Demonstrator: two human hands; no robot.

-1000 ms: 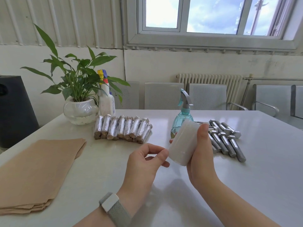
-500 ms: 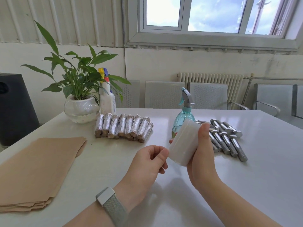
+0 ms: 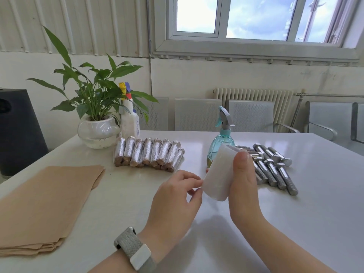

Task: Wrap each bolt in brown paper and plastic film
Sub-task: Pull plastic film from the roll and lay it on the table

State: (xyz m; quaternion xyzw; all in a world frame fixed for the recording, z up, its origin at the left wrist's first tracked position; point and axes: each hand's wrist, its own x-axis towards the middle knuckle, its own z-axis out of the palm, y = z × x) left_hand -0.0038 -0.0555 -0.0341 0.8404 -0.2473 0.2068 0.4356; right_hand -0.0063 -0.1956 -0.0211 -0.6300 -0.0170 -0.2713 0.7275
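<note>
My right hand point(image 3: 243, 186) grips a white roll of plastic film point(image 3: 217, 175), held tilted above the table with the thumb along its right side. My left hand point(image 3: 174, 196) is just left of the roll, its fingertips touching the roll's lower left edge. Several bare steel bolts point(image 3: 273, 166) lie in a row behind my right hand. A stack of brown paper sheets point(image 3: 43, 205) lies at the left. Several wrapped bolts point(image 3: 149, 152) lie side by side in the middle, farther back.
A teal spray bottle point(image 3: 221, 142) stands right behind the roll. A potted plant point(image 3: 96, 115) and a white spray bottle point(image 3: 129, 119) stand at the back left of the white table point(image 3: 295, 213). Grey chairs line the far side.
My left hand has moved right and its fingertips now touch the roll's lower edge. The right hand has kept the roll nearly still.
</note>
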